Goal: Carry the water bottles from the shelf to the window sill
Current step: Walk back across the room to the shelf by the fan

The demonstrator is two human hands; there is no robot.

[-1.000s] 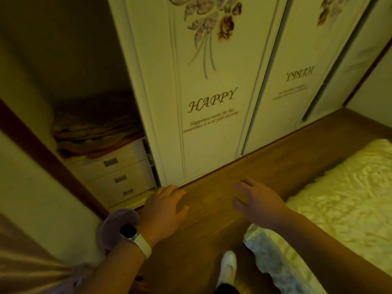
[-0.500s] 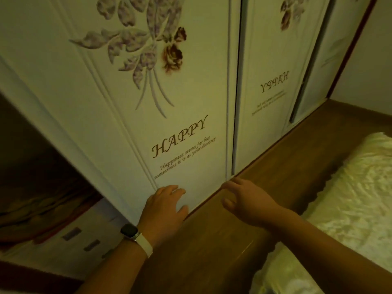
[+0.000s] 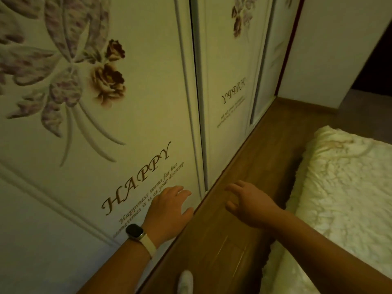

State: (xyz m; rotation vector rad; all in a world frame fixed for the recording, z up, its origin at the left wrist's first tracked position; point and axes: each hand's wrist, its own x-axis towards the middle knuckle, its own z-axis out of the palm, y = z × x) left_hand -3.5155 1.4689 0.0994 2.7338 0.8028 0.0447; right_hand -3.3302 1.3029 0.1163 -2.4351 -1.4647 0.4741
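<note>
No water bottle, shelf or window sill is in view. My left hand (image 3: 167, 211), with a watch on its wrist, hangs in front of the white wardrobe door (image 3: 131, 115) printed with flowers and the word HAPPY. Its fingers are relaxed and hold nothing. My right hand (image 3: 248, 202) is out over the wooden floor (image 3: 250, 166), fingers spread and empty.
A second wardrobe door (image 3: 229, 81) with mirrored lettering stands to the right of the first. A bed with a cream satin cover (image 3: 343, 187) fills the right side. A narrow strip of floor runs between wardrobe and bed toward a dark doorway (image 3: 373, 60). My white-socked foot (image 3: 185, 281) is below.
The view has swung right along the wardrobe: the open compartment with folded blankets and drawers has left the frame. Both hands stay empty in front of me.
</note>
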